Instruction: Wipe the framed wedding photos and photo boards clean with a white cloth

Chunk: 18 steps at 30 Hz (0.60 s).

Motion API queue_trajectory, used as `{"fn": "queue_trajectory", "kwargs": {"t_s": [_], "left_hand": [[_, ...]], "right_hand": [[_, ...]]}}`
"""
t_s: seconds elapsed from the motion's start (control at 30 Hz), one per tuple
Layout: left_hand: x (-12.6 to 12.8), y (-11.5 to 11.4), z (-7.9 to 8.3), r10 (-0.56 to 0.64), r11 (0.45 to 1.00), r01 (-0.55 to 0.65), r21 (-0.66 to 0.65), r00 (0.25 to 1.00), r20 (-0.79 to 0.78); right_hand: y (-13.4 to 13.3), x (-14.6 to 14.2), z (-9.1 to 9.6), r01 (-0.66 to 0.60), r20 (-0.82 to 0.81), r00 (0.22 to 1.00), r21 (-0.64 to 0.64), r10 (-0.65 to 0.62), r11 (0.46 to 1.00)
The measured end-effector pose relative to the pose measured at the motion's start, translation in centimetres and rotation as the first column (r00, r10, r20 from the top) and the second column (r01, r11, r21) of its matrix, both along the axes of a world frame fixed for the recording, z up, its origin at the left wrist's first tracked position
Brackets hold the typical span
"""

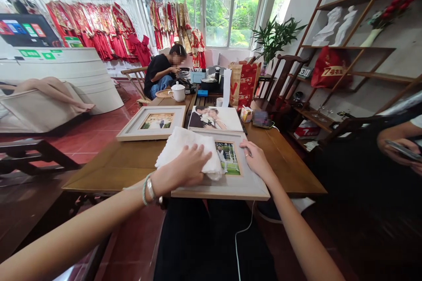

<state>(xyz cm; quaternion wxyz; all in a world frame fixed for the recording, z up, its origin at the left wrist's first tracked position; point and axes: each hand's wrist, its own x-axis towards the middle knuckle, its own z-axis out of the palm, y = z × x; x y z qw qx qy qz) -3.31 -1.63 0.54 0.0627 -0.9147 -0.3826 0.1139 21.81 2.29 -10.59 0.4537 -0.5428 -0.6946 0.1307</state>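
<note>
In the head view, a folded white cloth (174,151) covers the left part of a pale wooden picture frame (220,191). My left hand (189,162) presses down on the cloth, its fingers bent a little over it. My right hand (255,158) grips the frame's right side, next to the visible part of a photo (230,158) of a person in white on grass. The frame lies at the table's near edge, slightly past it. Behind it lies a large wedding photo (227,120), and to the left a second framed picture (158,121).
On the brown wooden table (102,169) stand a white lidded mug (178,92), a paper bag (245,83) and a small box (246,114). A person (161,70) sits at the far end. Another person's hands (404,145) hold a phone at right. A white cable (242,230) hangs below the frame.
</note>
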Motion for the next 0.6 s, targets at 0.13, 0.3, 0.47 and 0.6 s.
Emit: {"fn": "queue_trajectory", "kwargs": {"t_s": [0.13,0.3,0.47,0.6], "left_hand": [[-0.2,-4.2,0.6,0.009,0.996,-0.007,-0.091,1.0,0.022],[-0.4,-7.6,1.2,0.022,0.973,-0.003,-0.231,0.997,0.078],[-0.7,-7.6,1.3,0.023,0.966,0.018,-0.257,0.988,0.155],[-0.4,-6.8,0.7,0.028,0.97,0.025,-0.242,0.977,0.21]], "right_hand": [[0.2,0.0,-0.2,-0.005,0.006,1.0,0.005,0.005,1.0],[0.0,0.1,-0.2,-0.01,0.019,1.0,-0.002,0.01,1.0],[0.0,0.1,-0.1,-0.01,-0.004,1.0,-0.012,0.01,1.0],[-0.1,0.0,0.0,-0.012,-0.009,1.0,-0.023,0.011,1.0]]}}
